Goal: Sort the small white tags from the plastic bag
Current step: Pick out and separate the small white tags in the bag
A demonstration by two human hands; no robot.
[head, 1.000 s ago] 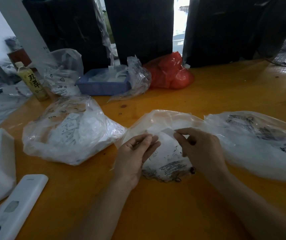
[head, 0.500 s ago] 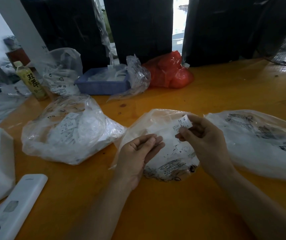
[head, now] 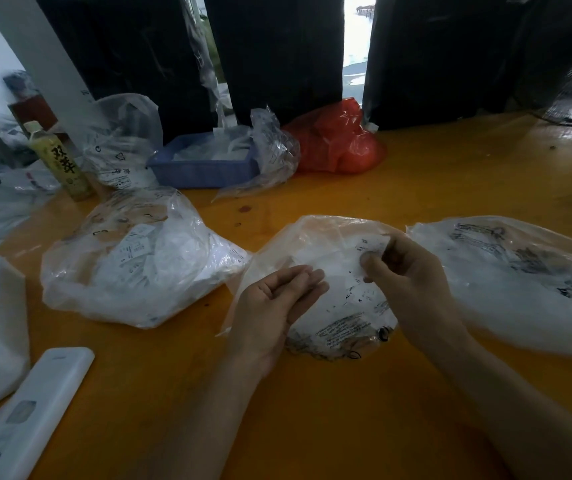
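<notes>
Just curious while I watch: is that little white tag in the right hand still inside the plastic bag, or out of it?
Out. The right hand pinches the white tag above the plastic bag.

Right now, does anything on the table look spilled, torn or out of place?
Nothing stands out. The right hand pinches one white tag above the middle plastic bag; the other tags I can see stay inside bags, none loose on the table.

Small packing workshop: orange worktable (head: 450,174) with bags of printed tags (head: 132,258), blue sorting tray (head: 201,169).
</notes>
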